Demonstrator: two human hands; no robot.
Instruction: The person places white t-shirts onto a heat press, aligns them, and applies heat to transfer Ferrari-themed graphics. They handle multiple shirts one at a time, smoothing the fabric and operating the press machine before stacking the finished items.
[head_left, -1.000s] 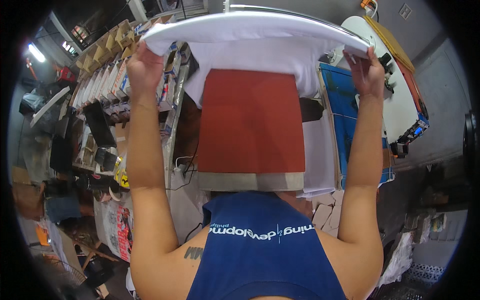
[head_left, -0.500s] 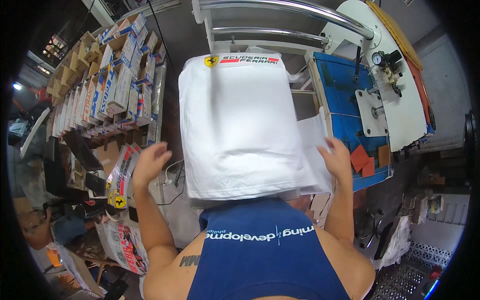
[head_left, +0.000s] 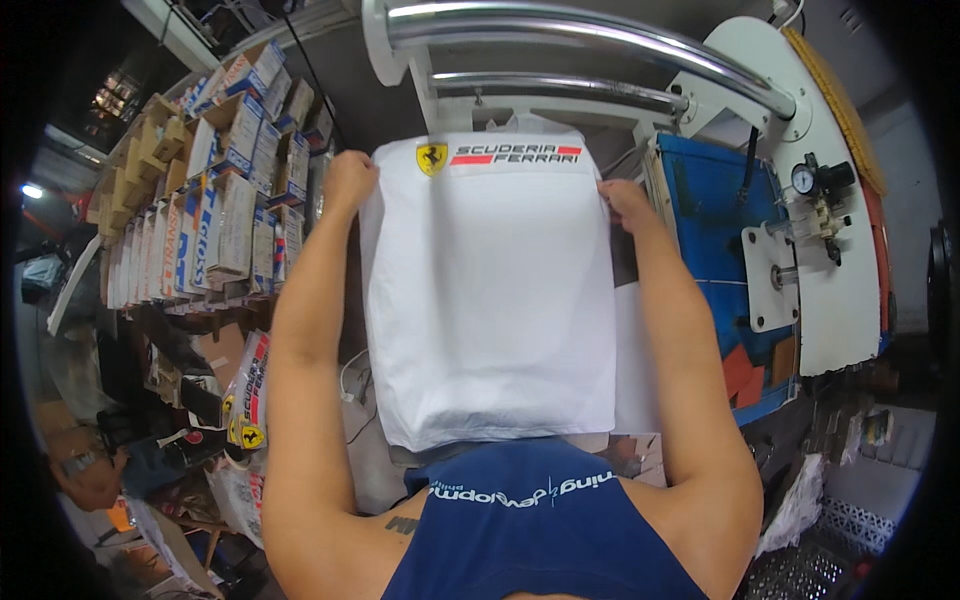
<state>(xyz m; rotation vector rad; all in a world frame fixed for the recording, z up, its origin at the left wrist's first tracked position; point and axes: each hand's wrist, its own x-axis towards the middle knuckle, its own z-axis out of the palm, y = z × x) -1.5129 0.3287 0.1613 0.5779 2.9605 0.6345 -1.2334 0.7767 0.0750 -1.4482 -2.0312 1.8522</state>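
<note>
So the white shirt [head_left: 490, 300] is laid out pretty flat in the middle, right in front of the person, draped over a pale grey board [head_left: 592, 444] that only peeks out along the near edge. There's a soft shadowy dip down the cloth and a few wrinkles by the near hem. Across its far end sits a strip with a yellow shield [head_left: 432, 158] on the left and dark lettering with red bars on the right. Left hand [head_left: 350, 180] has its fingers closed on the far left corner of the shirt, and the right hand [head_left: 624, 202] is pinching the far right edge, thumb and fingers together on the cloth. Past the far end, shiny metal bars [head_left: 600, 35] run across to a big white machine panel [head_left: 840, 315] with a round gauge [head_left: 803, 180] on it. Just right of the shirt there's a blue board [head_left: 705, 240] with some orange-red scraps [head_left: 738, 370] lying near its close end. Room's pretty packed tbh: boxes [head_left: 235, 150] stacked all along the far left, more printed strips [head_left: 250, 395] nearer on that side, a lit lamp [head_left: 32, 190] way out left, and clear plastic [head_left: 795, 515] bunched up near right.
</note>
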